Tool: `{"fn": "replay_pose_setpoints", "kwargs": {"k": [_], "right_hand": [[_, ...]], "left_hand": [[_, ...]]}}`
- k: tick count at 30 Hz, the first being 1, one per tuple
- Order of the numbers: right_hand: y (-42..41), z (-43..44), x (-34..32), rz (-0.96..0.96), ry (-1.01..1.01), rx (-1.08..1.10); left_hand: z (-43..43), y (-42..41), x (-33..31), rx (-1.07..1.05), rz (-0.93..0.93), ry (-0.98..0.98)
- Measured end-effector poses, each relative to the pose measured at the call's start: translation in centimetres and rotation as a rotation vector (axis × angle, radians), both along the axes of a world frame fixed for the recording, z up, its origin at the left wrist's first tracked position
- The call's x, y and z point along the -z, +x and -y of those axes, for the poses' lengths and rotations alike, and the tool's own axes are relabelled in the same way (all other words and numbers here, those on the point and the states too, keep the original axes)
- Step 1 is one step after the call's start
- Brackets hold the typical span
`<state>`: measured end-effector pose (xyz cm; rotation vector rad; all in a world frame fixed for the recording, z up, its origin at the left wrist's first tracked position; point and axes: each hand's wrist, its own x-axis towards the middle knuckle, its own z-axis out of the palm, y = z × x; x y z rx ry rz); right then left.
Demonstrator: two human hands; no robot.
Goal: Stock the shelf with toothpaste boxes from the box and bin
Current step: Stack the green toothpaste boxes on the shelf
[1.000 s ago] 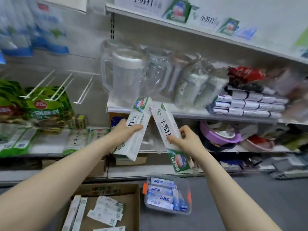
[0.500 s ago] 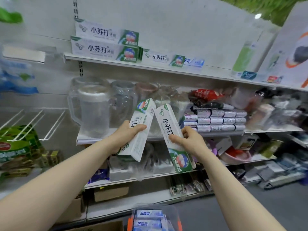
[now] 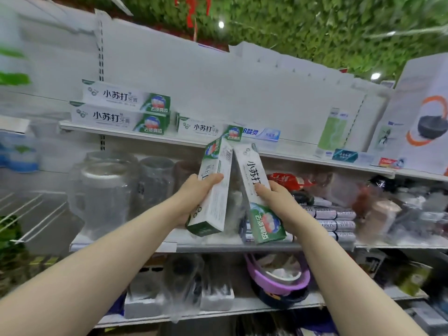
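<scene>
White-and-green cardboard: the left toothpaste box (image 3: 214, 207) was gripped upright by the curled fingers of the left hand (image 3: 196, 190), and the right toothpaste box (image 3: 249, 170) likewise by the right hand (image 3: 274, 197). Above the fingers, both box tops reached the white metal shelf lip (image 3: 145, 135). Risk: snagging that lip, or toppling the stacked shelf boxes (image 3: 121, 110) beyond it.

Clear plastic pitcher with grey lid (image 3: 104, 190), film-wrapped, at 9 o'clock; more clear wrapped jugs (image 3: 155, 180) just beside it toward centre. White wire pegs (image 3: 36, 214) at 8 o'clock, blurred green packets (image 3: 9, 236) below them. Red foil packet (image 3: 288, 180) at 3 o'clock, stack of flat white-and-grey packs (image 3: 337, 221) under it at 4. Purple-rimmed plastic basin (image 3: 278, 284) at 5 o'clock. Tall white carton printed with black kettle and orange ring (image 3: 424, 122) at 2 o'clock. Green leaf-covered ceiling (image 3: 315, 27) at 12 to 1 o'clock, round white light (image 3: 221, 24) in it.
</scene>
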<state>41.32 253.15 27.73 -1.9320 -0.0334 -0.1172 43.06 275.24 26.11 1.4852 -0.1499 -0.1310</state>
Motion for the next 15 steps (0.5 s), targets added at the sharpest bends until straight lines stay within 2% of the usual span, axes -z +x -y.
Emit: {"fn": "replay_pose_setpoints", "kwargs": {"k": [3, 7, 13, 15], "right_hand": [[1.6, -0.1, -1.1, -0.028, 0.102, -0.019], [3.5, -0.4, -3.1, 0.067, -0.002, -0.053], [6.7, -0.5, -6.3, 0.085, 0.01, -0.049], [7.5, -0.9, -7.4, 0.066, 0.091, -0.061]], "left_hand": [[1.2, 1.2, -1.4, -0.053, 0.05, 0.019], [1.6, 3.1, -3.4, -0.096, 0.092, 0.014], [0.0, 6.3, -6.6, -0.08, 0.174, 0.046], [-0.4, 7.0, -7.5, -0.098, 0.171, 0.024]]}}
